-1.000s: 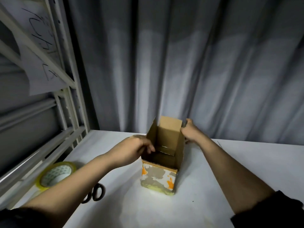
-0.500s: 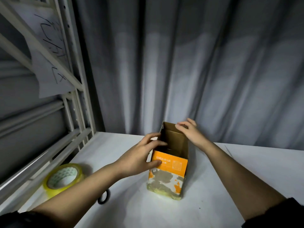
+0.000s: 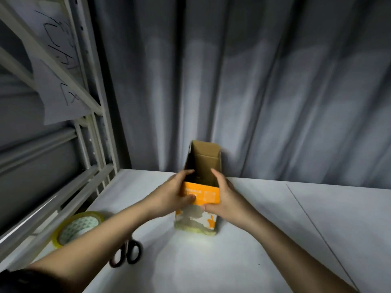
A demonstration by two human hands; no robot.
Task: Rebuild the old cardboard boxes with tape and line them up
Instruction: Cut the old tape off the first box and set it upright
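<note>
Cardboard box (image 3: 197,208) stands upright near the mid of the white table (image 3: 275,229), top open, far flap (image 3: 206,152) sticking up, near flap folded down w/ its orange print facing the camera; lower near face is scuffed, print torn, yellowish old tape along the bottom edge.

Left hand (image 3: 169,196) grips the box's left side, fingers over the rim and thumb pressed on the orange panel; right hand (image 3: 224,196) grips the right side, fingers up along the wall, thumb hooked under the orange flap's lower edge; both wrapped on the box, neither free.

Handling, my read: light, prob. empty; thin worn card, so walls will bow if squeezed mid-panel; best taken at the corners and fold lines, where it's stiffest; old tape may be slick or half-peeled, so don't trust the base to stay shut.

Tape roll (image 3: 78,228) lies flat at near left by the table edge; scissors (image 3: 127,253) just right of it, partly hidden by the left forearm; both well apart from the box. Metal rack (image 3: 91,115) w/ a scribbled paper sheet (image 3: 57,85) on the left; grey curtain (image 3: 254,81) behind the table.
</note>
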